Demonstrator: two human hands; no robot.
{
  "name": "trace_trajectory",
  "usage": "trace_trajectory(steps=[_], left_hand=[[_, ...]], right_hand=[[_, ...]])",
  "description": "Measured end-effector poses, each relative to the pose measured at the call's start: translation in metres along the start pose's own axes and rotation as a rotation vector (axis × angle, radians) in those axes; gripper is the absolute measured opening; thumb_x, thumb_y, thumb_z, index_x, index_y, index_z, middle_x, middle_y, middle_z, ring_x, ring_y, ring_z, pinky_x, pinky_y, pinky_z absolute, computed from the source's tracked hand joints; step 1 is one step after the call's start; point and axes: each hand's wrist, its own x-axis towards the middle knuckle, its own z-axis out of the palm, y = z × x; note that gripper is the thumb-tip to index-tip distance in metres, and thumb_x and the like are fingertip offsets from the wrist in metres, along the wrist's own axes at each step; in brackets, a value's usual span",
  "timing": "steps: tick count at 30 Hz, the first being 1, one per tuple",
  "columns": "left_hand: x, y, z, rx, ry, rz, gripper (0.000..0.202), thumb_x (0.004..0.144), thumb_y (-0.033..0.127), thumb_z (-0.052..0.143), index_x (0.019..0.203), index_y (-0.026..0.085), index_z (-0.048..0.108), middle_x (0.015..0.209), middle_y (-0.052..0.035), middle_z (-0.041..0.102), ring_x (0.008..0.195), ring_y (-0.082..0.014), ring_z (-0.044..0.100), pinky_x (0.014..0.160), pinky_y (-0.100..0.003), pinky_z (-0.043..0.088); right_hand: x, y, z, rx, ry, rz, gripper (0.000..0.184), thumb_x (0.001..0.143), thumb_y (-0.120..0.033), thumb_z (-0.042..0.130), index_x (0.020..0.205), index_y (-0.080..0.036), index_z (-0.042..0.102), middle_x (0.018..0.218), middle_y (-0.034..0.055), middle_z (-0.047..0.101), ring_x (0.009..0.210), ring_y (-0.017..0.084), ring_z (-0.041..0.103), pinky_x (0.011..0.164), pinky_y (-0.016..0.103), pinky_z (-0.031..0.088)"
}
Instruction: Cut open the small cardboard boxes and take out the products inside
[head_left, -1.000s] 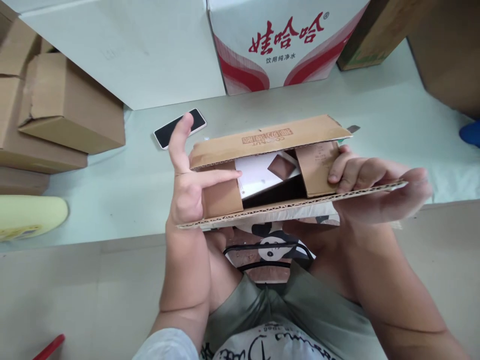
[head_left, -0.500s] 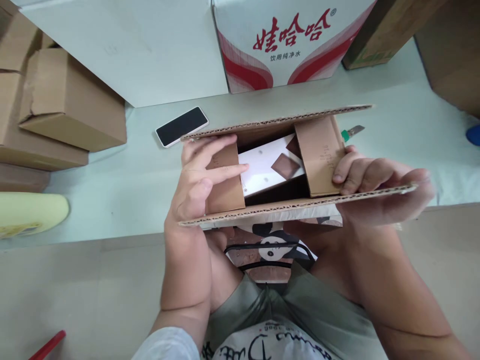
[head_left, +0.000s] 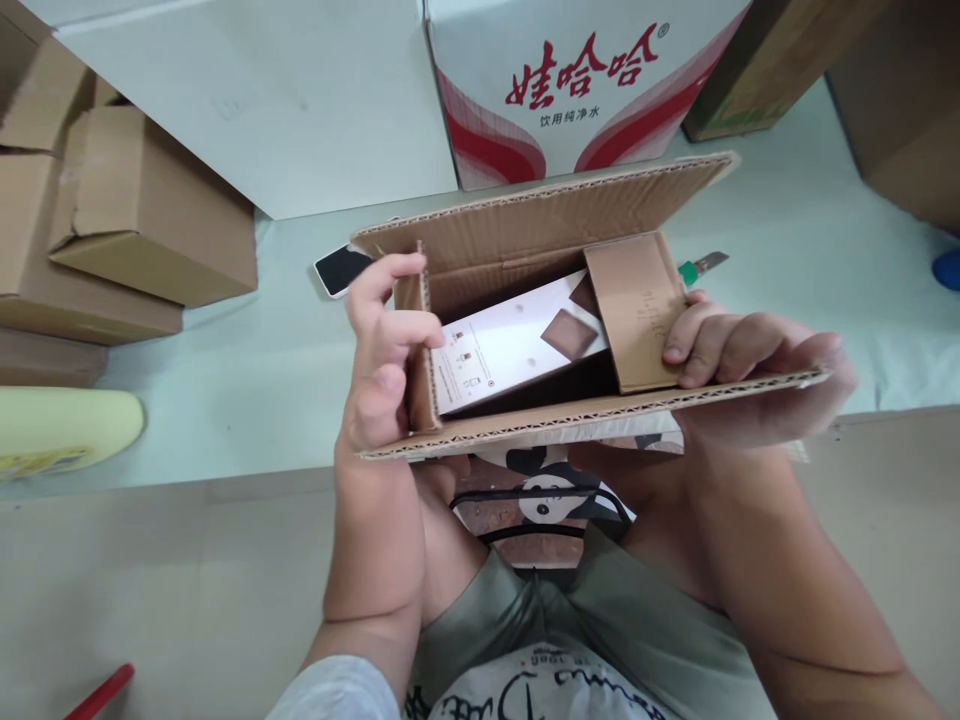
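Observation:
An opened cardboard box (head_left: 540, 225) is between my hands, with its long flaps spread apart. Inside lies a white carton (head_left: 517, 335) printed with brown diamond shapes and small diagrams. My left hand (head_left: 379, 350) has its fingers curled round the short left flap, which stands raised. My right hand (head_left: 739, 350) grips the right end, its fingers against the short right flap (head_left: 634, 310), which still lies folded over the carton's end. Part of the right hand is behind the near long flap.
A phone (head_left: 337, 272) lies partly behind the box. A green-handled utility knife (head_left: 705, 266) rests beyond its right end, blade exposed. Brown boxes (head_left: 150, 200) are stacked at left, near a yellow-green object (head_left: 67, 425). White cartons (head_left: 592, 110) line the back of the table.
My left hand has lifted the short left flap upright, exposing more of the white carton. The far long flap has tilted further open and now covers part of the phone.

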Motion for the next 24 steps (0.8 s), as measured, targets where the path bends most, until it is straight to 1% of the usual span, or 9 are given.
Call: trace_trajectory(steps=[3, 6, 10, 13, 15, 16, 18, 21, 24], left_hand=[[0.004, -0.004, 0.007, -0.121, 0.003, 0.174, 0.051, 0.092, 0.073, 0.059, 0.077, 0.024, 0.060, 0.139, -0.0043, 0.058, 0.134, -0.0335, 0.055, 0.122, -0.057, 0.043], [0.010, -0.003, 0.014, -0.177, 0.101, 0.256, 0.056, 0.087, 0.072, 0.068, 0.071, 0.021, 0.049, 0.130, -0.0039, 0.060, 0.123, -0.0298, 0.060, 0.116, -0.055, 0.048], [0.016, -0.001, 0.021, -0.225, 0.173, 0.319, 0.067, 0.082, 0.072, 0.074, 0.066, 0.020, 0.035, 0.123, -0.0027, 0.062, 0.122, -0.0280, 0.061, 0.110, -0.052, 0.052], [0.018, -0.007, 0.020, -0.263, 0.140, 0.381, 0.064, 0.089, 0.069, 0.070, 0.066, 0.019, 0.035, 0.125, -0.0005, 0.065, 0.123, -0.0261, 0.062, 0.111, -0.051, 0.051], [0.019, -0.013, 0.018, -0.292, 0.122, 0.442, 0.065, 0.090, 0.073, 0.067, 0.066, 0.019, 0.038, 0.126, 0.0001, 0.065, 0.121, -0.0268, 0.064, 0.109, -0.053, 0.053], [0.019, -0.016, 0.017, -0.305, 0.122, 0.449, 0.066, 0.090, 0.075, 0.066, 0.067, 0.019, 0.039, 0.126, 0.0000, 0.065, 0.121, -0.0277, 0.065, 0.109, -0.055, 0.054], [0.018, -0.019, 0.016, -0.331, 0.125, 0.428, 0.067, 0.088, 0.077, 0.068, 0.067, 0.020, 0.041, 0.127, -0.0003, 0.064, 0.122, -0.0291, 0.066, 0.110, -0.057, 0.054], [0.016, -0.017, 0.018, -0.360, 0.106, 0.385, 0.060, 0.091, 0.070, 0.068, 0.068, 0.020, 0.043, 0.134, 0.0003, 0.065, 0.127, -0.0278, 0.065, 0.119, -0.058, 0.050], [0.013, -0.010, 0.022, -0.371, 0.076, 0.404, 0.053, 0.096, 0.063, 0.060, 0.068, 0.020, 0.044, 0.140, 0.0012, 0.066, 0.128, -0.0247, 0.064, 0.122, -0.053, 0.049]], right_hand=[[-0.001, -0.002, 0.002, -0.013, 0.008, 0.009, 0.066, 0.103, -0.054, 0.043, 0.045, -0.023, 0.032, 0.039, -0.0020, 0.038, 0.044, 0.015, 0.048, 0.081, 0.043, 0.050], [0.001, -0.003, 0.000, -0.047, -0.004, 0.009, 0.070, 0.104, -0.059, 0.042, 0.045, -0.023, 0.033, 0.039, -0.0022, 0.038, 0.043, 0.016, 0.047, 0.081, 0.046, 0.052], [0.016, 0.003, -0.009, 0.007, -0.066, -0.058, 0.075, 0.106, -0.062, 0.044, 0.043, -0.024, 0.033, 0.036, -0.0013, 0.036, 0.040, 0.015, 0.047, 0.064, 0.039, 0.048], [0.032, 0.007, -0.009, 0.027, 0.063, -0.040, 0.075, 0.101, -0.065, 0.059, 0.044, -0.022, 0.036, 0.037, -0.0022, 0.038, 0.036, 0.012, 0.044, 0.049, 0.032, 0.039], [0.041, 0.006, -0.003, -0.039, 0.136, -0.074, 0.067, 0.096, -0.057, 0.071, 0.047, -0.020, 0.044, 0.041, -0.0031, 0.043, 0.038, 0.010, 0.045, 0.048, 0.029, 0.038], [0.043, 0.003, 0.001, -0.083, 0.110, -0.091, 0.060, 0.096, -0.051, 0.075, 0.050, -0.020, 0.051, 0.044, -0.0027, 0.048, 0.041, 0.011, 0.049, 0.050, 0.029, 0.040], [0.047, -0.004, 0.007, -0.155, -0.033, -0.087, 0.045, 0.099, -0.044, 0.072, 0.061, -0.020, 0.066, 0.056, -0.0003, 0.060, 0.054, 0.014, 0.059, 0.057, 0.032, 0.047], [0.049, -0.015, 0.008, -0.325, -0.354, 0.018, 0.035, 0.106, -0.042, 0.057, 0.084, -0.029, 0.081, 0.090, 0.0020, 0.077, 0.086, 0.021, 0.070, 0.085, 0.044, 0.057], [0.054, -0.024, 0.003, -0.534, -0.658, 0.079, 0.045, 0.108, -0.048, 0.042, 0.102, -0.037, 0.085, 0.128, -0.0006, 0.074, 0.121, 0.029, 0.064, 0.115, 0.057, 0.047]])
